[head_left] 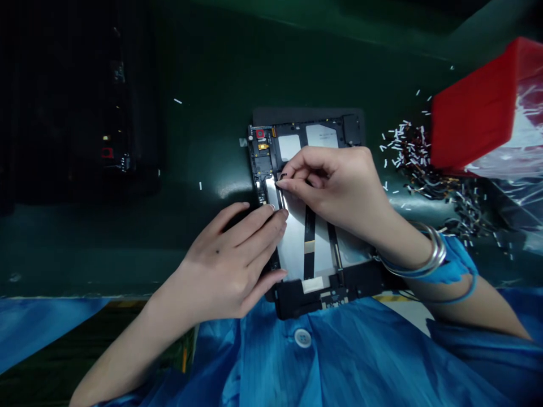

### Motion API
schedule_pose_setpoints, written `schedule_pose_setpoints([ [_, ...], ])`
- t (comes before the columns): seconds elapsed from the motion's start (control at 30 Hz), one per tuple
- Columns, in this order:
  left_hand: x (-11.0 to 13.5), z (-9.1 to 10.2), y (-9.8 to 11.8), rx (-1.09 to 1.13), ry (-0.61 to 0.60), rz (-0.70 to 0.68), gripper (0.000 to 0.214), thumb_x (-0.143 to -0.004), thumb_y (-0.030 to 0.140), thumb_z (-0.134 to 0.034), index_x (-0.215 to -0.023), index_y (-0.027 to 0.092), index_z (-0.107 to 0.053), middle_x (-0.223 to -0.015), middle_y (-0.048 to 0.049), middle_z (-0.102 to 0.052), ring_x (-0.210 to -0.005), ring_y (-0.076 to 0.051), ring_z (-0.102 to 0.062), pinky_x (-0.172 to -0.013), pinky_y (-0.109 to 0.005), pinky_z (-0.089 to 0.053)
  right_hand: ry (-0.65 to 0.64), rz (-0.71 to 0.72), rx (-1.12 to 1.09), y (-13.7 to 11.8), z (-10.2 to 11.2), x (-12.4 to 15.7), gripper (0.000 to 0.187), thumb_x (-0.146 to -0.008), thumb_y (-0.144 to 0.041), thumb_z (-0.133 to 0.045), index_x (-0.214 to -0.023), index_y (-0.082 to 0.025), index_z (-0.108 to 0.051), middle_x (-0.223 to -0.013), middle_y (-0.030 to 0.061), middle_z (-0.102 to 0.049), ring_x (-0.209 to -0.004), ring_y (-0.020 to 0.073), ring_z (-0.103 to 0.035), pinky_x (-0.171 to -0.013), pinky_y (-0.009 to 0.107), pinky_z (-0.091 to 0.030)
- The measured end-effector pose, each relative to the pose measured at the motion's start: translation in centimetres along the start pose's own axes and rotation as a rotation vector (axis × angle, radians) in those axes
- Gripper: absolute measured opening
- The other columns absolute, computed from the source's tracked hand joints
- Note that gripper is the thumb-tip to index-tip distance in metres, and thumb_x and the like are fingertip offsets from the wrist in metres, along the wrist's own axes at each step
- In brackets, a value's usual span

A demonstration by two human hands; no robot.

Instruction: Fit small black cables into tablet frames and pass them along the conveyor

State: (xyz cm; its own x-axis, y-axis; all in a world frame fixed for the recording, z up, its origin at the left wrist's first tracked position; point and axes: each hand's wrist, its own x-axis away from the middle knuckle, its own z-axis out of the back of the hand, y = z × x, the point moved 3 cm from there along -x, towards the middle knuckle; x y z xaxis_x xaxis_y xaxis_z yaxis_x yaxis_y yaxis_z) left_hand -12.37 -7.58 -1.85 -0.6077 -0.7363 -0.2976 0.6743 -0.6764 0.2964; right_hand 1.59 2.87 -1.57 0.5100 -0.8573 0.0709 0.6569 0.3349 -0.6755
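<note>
An opened tablet (369,278) lies tilted at the table's front edge, its inside facing up. Silver battery plates (292,249) fill its middle, with a black flat ribbon cable (310,226) running down over them. My right hand (345,183) pinches a thin dark strip, seemingly a cable (280,198), above the tablet's left part; its end is partly hidden by the fingertips. My left hand (231,260) lies with stretched fingers over the tablet's left edge, fingertips touching beside that strip. Near the upper left corner sit a red-framed camera module (260,134) and a small gold-coloured part (263,146).
A dark pad (305,115) shows behind the tablet. On the right, a red bin (475,113) with clear plastic stands beside a pile of small cables with white ends (409,147). Dark devices (80,113) lie at the left. White scraps dot the green tabletop (203,141).
</note>
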Motion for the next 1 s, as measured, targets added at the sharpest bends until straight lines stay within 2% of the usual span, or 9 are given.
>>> schedule_pose_setpoints([
  [0.23,0.0,0.1,0.2,-0.004,-0.004,0.005,0.040,-0.093,0.034,-0.050,-0.117,0.004,-0.063,-0.121,-0.0154,-0.066,-0.116,-0.030,-0.059,-0.098,-0.046,-0.048,0.002,0.024,0.032,-0.1,-0.2,-0.3,0.010,-0.075,-0.009,-0.066,-0.071,-0.018,-0.065,-0.056,-0.0044,-0.054,-0.056,0.0100,-0.050,-0.058,0.026,-0.037],
  [0.37,-0.7,0.0,0.0,-0.076,0.006,0.029,0.041,-0.094,0.033,-0.049,-0.121,0.005,-0.060,-0.124,-0.0173,-0.064,-0.118,-0.032,-0.058,-0.097,-0.049,-0.047,0.082,-0.002,0.114,-0.7,0.9,0.4,0.013,-0.081,-0.018,-0.064,-0.093,-0.022,-0.067,-0.060,-0.0032,-0.057,-0.060,0.0139,-0.054,-0.059,0.028,-0.038],
  [0.43,-1.3,0.0,-0.4,-0.113,0.025,0.048,0.040,-0.094,0.032,-0.048,-0.123,0.006,-0.059,-0.124,-0.0166,-0.064,-0.117,-0.032,-0.058,-0.097,-0.048,-0.047,0.163,0.004,0.146,-1.2,2.2,1.5,0.018,-0.084,-0.024,-0.063,-0.101,-0.024,-0.065,-0.062,-0.0021,-0.058,-0.061,0.0153,-0.055,-0.058,0.029,-0.038],
  [0.53,-2.1,0.2,-1.1,-0.129,0.047,0.095,0.038,-0.093,0.028,-0.050,-0.122,0.005,-0.059,-0.123,-0.0162,-0.064,-0.116,-0.033,-0.058,-0.096,-0.048,-0.046,0.274,0.014,0.177,-1.2,4.4,4.0,0.013,-0.087,-0.030,-0.060,-0.098,-0.026,-0.066,-0.064,-0.0012,-0.060,-0.057,0.0144,-0.053,-0.056,0.029,-0.038],
  [0.63,-1.3,0.6,-0.9,0.017,0.107,0.185,0.038,-0.092,0.020,-0.050,-0.129,0.012,-0.054,-0.132,-0.0138,-0.059,-0.123,-0.031,-0.053,-0.100,-0.047,-0.045,0.332,-0.029,0.245,0.4,5.7,7.1,0.011,-0.088,-0.032,-0.060,-0.093,-0.025,-0.066,-0.063,-0.0005,-0.061,-0.053,0.0130,-0.050,-0.052,0.028,-0.038],
  [0.73,1.2,0.5,0.6,0.115,0.293,0.416,0.047,-0.089,0.017,-0.052,-0.136,0.020,-0.048,-0.140,-0.0117,-0.052,-0.128,-0.030,-0.047,-0.105,-0.050,-0.040,0.307,-0.124,0.439,2.9,5.1,9.9,0.027,-0.088,-0.042,-0.056,-0.100,-0.020,-0.067,-0.060,0.0014,-0.062,-0.049,0.0150,-0.052,-0.047,0.029,-0.034],
  [0.8,3.0,-0.3,2.4,0.095,0.317,0.580,0.047,-0.089,0.021,-0.053,-0.137,0.023,-0.048,-0.142,-0.0119,-0.048,-0.131,-0.032,-0.044,-0.105,-0.056,-0.038,0.224,-0.167,0.472,4.2,4.0,11.1,0.044,-0.088,-0.050,-0.052,-0.111,-0.015,-0.065,-0.055,0.0012,-0.059,-0.044,0.0170,-0.051,-0.043,0.028,-0.030],
  [0.9,4.4,-1.6,5.1,0.188,0.205,0.710,0.055,-0.089,0.034,-0.055,-0.142,0.025,-0.042,-0.146,-0.0135,-0.044,-0.134,-0.035,-0.040,-0.102,-0.059,-0.042,0.086,-0.209,0.284,4.9,2.7,11.5,0.058,-0.088,-0.055,-0.049,-0.125,-0.011,-0.059,-0.050,-0.0012,-0.055,-0.042,0.0172,-0.050,-0.041,0.027,-0.031],
  [1.0,4.7,-1.5,5.8,0.400,0.260,0.846,0.065,-0.089,0.034,-0.057,-0.148,0.026,-0.032,-0.147,-0.0137,-0.043,-0.131,-0.033,-0.046,-0.097,-0.053,-0.050,-0.018,-0.219,-0.058,4.3,2.4,10.2,0.058,-0.090,-0.052,-0.049,-0.133,-0.013,-0.053,-0.053,-0.0038,-0.055,-0.045,0.0139,-0.051,-0.045,0.026,-0.038],
])
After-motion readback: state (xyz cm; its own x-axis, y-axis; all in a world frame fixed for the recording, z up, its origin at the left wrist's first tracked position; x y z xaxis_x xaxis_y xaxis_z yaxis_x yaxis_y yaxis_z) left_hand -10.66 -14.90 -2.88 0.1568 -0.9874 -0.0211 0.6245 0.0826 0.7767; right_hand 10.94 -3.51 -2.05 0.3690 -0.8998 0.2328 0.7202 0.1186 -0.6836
